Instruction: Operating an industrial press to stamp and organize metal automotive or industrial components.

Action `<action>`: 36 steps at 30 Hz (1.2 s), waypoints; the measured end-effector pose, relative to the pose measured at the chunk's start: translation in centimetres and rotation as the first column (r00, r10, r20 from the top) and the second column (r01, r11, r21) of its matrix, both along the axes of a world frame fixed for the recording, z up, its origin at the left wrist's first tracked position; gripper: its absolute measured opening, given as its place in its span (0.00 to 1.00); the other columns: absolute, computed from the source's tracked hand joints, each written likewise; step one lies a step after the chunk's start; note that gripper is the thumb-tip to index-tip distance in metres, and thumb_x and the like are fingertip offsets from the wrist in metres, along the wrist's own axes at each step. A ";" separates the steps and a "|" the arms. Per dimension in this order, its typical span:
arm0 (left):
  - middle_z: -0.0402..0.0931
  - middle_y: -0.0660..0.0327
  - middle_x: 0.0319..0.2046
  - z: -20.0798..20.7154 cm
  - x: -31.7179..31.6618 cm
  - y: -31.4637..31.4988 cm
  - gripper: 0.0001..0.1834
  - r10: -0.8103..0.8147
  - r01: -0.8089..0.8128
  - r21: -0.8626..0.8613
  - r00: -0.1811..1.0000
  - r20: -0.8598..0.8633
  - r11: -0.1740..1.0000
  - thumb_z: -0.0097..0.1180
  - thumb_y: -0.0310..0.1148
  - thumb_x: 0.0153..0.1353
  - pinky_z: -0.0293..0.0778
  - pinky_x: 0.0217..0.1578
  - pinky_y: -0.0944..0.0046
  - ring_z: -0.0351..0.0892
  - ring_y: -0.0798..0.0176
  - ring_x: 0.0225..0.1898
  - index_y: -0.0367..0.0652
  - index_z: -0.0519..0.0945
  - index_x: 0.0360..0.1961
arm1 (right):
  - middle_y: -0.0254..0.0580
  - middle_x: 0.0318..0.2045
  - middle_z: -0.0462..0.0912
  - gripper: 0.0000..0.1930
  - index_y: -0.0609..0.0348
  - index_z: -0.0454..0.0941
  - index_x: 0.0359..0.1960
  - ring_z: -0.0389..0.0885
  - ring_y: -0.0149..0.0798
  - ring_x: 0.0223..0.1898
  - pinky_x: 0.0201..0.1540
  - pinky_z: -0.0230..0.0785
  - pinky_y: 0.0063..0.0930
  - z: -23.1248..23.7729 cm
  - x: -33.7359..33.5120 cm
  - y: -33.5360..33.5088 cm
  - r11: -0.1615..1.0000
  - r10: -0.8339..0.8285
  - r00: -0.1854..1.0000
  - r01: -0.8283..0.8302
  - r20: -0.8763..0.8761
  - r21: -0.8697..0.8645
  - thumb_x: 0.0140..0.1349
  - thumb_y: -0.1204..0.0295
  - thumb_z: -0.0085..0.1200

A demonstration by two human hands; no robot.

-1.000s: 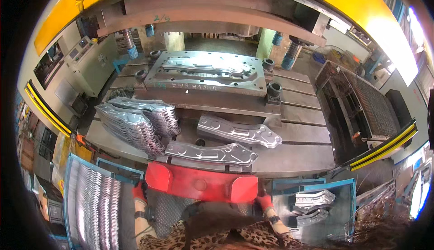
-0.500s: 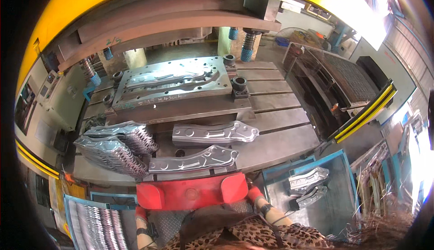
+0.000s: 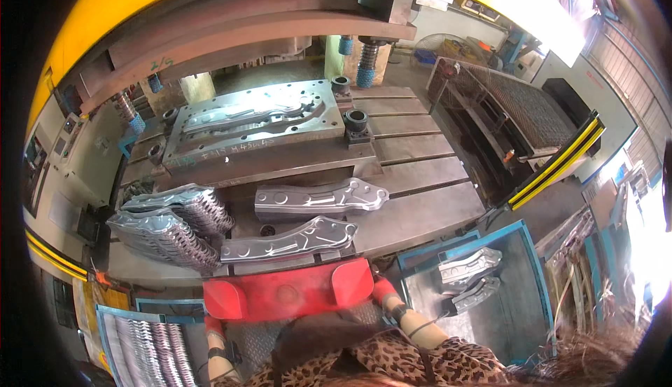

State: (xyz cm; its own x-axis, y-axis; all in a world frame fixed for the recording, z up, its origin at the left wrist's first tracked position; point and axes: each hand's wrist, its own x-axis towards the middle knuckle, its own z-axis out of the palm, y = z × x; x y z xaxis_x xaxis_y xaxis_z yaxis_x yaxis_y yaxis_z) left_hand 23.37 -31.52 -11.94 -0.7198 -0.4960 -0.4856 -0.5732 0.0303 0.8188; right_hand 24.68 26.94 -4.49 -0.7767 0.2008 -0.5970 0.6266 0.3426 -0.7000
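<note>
Nearest, a red panel (image 3: 285, 292) spans the space between a person's two hands. Taking its middle as the clock's centre, the left hand (image 3: 214, 325) is at eight o'clock and the right hand (image 3: 382, 289) at three, each right beside an end of the panel. The fingers are hidden, so whether either grip is open or closed cannot be told. The right forearm (image 3: 423, 331) slants up and leftward from a leopard-print sleeve (image 3: 469, 355); the left forearm (image 3: 220, 369) rises more steeply. Blue-framed bins with metal parts flank them, a left bin (image 3: 101, 327) at eight and a right bin (image 3: 514, 310) at three.

Just beyond the panel runs the front edge of a metal surface (image 3: 427, 212). One ridged part (image 3: 288, 240) lies at twelve, near that edge, a second ridged part (image 3: 322, 199) behind it toward one, and stacked parts (image 3: 168, 229) stand at ten. The slotted surface stretches away at two. Farther, toward twelve, sits a die block (image 3: 280, 137), with open space between it and the raised upper press beam (image 3: 245, 40).
</note>
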 end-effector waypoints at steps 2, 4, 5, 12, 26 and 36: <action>0.78 0.60 0.27 1.0 0.1 0.4 0.20 -0.004 0.004 -0.022 1.000 0.006 1.000 0.52 0.46 0.56 0.66 0.20 0.60 0.75 0.62 0.22 0.41 0.79 0.40 | 0.51 0.25 0.81 0.18 0.61 0.73 0.44 0.80 0.44 0.23 0.27 0.71 0.36 -0.2 -0.1 0.1 1.000 -0.013 0.999 0.013 0.035 0.000 0.54 0.63 0.50; 0.78 0.61 0.30 1.9 0.1 0.7 0.19 -0.021 0.022 -0.016 1.000 0.022 1.000 0.50 0.47 0.58 0.66 0.23 0.60 0.75 0.62 0.26 0.43 0.78 0.41 | 0.53 0.25 0.81 0.18 0.61 0.73 0.43 0.81 0.46 0.25 0.27 0.71 0.36 -0.7 -0.3 0.2 0.997 0.002 0.999 -0.005 0.049 0.076 0.54 0.63 0.50; 0.78 0.62 0.32 2.3 0.0 0.8 0.19 -0.034 0.035 -0.014 0.999 0.033 0.999 0.49 0.47 0.58 0.66 0.25 0.60 0.75 0.62 0.27 0.44 0.77 0.42 | 0.53 0.25 0.81 0.18 0.61 0.73 0.43 0.81 0.46 0.25 0.27 0.71 0.36 -1.1 -0.3 0.2 0.997 0.003 0.999 -0.006 0.033 0.077 0.54 0.63 0.50; 0.76 0.67 0.42 1.5 -0.2 0.0 0.19 -0.148 0.144 0.044 0.980 0.130 0.989 0.41 0.47 0.63 0.67 0.37 0.60 0.75 0.63 0.39 0.51 0.74 0.49 | 0.59 0.33 0.80 0.22 0.66 0.72 0.45 0.81 0.52 0.33 0.33 0.72 0.40 -3.3 0.0 0.9 0.999 0.007 0.998 -0.010 0.060 0.049 0.53 0.62 0.53; 0.77 0.61 0.29 3.9 0.2 0.5 0.23 -0.022 0.022 0.058 1.000 0.001 0.998 0.59 0.44 0.52 0.68 0.22 0.61 0.73 0.65 0.24 0.40 0.76 0.46 | 0.42 0.28 0.81 0.13 0.59 0.76 0.42 0.77 0.37 0.23 0.23 0.68 0.30 0.2 2.1 2.1 0.670 -0.445 0.881 0.448 0.163 -0.592 0.53 0.73 0.56; 0.77 0.57 0.34 18.2 -5.3 8.7 0.14 -0.052 0.020 -0.063 0.829 -0.557 0.998 0.53 0.27 0.57 0.72 0.37 0.63 0.75 0.65 0.35 0.34 0.74 0.44 | 0.37 0.37 0.78 0.29 0.64 0.68 0.56 0.74 0.29 0.35 0.40 0.70 0.24 14.0 -1.5 5.7 0.816 -0.576 0.587 0.378 -0.568 -0.437 0.47 0.83 0.56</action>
